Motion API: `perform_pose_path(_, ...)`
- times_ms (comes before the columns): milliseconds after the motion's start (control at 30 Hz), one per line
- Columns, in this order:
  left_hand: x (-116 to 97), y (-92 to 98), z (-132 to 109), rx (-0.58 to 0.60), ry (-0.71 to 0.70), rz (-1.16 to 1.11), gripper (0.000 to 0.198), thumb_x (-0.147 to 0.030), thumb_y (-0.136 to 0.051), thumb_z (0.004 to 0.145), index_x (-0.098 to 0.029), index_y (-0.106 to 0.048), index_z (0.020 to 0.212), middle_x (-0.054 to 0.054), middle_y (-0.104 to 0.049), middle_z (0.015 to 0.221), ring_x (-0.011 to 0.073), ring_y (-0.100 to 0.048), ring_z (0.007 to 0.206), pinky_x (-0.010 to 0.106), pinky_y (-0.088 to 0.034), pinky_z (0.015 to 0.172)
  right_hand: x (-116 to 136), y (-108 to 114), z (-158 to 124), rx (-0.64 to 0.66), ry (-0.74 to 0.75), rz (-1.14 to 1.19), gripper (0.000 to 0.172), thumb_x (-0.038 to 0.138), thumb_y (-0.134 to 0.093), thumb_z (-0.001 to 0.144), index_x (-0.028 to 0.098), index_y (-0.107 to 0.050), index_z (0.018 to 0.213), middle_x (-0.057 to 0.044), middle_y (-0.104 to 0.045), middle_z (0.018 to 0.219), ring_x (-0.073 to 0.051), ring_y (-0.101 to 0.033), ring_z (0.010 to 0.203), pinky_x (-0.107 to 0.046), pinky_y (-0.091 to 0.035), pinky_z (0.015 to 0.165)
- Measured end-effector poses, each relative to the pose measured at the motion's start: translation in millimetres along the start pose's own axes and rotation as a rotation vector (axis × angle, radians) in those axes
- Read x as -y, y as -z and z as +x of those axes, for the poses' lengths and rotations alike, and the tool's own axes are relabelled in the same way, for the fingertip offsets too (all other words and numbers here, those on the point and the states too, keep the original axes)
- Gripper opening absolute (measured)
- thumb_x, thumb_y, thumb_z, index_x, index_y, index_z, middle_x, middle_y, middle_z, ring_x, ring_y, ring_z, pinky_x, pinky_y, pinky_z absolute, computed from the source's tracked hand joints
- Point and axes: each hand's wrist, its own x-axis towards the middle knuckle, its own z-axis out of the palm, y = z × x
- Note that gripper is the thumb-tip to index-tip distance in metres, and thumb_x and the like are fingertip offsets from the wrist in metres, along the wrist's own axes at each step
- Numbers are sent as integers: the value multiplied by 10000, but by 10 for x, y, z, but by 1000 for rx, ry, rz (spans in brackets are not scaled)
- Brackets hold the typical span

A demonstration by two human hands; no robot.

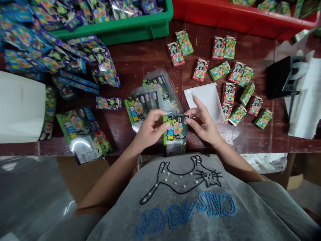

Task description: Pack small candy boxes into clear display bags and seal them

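Note:
At the table's front edge, a green-and-black printed candy packet (175, 132) with a clear lower part is held by its upper corners. My left hand (153, 129) pinches its left side between thumb and fingers. On the other side, my right hand (203, 122) grips the right corner with the thumb, one finger raised. A thin edge shows along the top of the packet; whether anything is inside I cannot tell. Just beyond lie overlapping printed packets (136, 108) and clear plastic sleeves (173, 85). A white paper sheet (204, 97) is partly under my right fingers.
Small red and green candy boxes (218, 71) are scattered to the right. Behind stand a green bin (135, 30) and a red bin (225, 20). Purple and blue boxes (60, 60) pile up at left, near filled packets (80, 134). A black tape dispenser (279, 78) stands right.

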Motion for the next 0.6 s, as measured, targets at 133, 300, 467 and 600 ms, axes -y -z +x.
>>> perform_pose_path(133, -20, 16, 106, -148, -76, 0, 172, -385, -695, 988, -228, -628, 975, 81, -766, 1189, 210, -723, 1144, 391, -557, 1017, 19, -124, 62, -117, -38, 11, 865, 459, -609, 1053, 332, -92, 1735, -91, -667, 1301, -209, -691, 1077, -401, -644, 953)
perform_pose_path(300, 40, -9, 133, -256, -3, -103, 322, -365, -783, 898, -259, -638, 1165, 27, -788, 1043, 173, -735, 980, 330, -571, 892, 68, -158, 147, -46, -60, -7, 932, 483, -564, 1071, 351, 66, 1744, -88, -719, 1270, -242, -720, 1107, -450, -636, 1004)
perform_pose_path(467, -45, 73, 106, -137, 65, -61, 199, -413, -788, 908, -229, -761, 979, 54, -800, 1082, 179, -727, 1002, 334, -579, 917, 193, -79, 191, 39, -43, -6, 909, 481, -625, 1049, 325, -61, 1744, -56, -742, 1126, -228, -737, 1014, -429, -643, 963)
perform_pose_path(600, -241, 109, 157, -126, 99, -29, 150, -342, -805, 865, -214, -762, 930, 47, -812, 1000, 181, -731, 916, 340, -595, 864, 285, -81, 309, 64, -94, 9, 889, 434, -642, 1040, 312, -98, 1733, -62, -745, 1169, -202, -738, 915, -393, -657, 869)
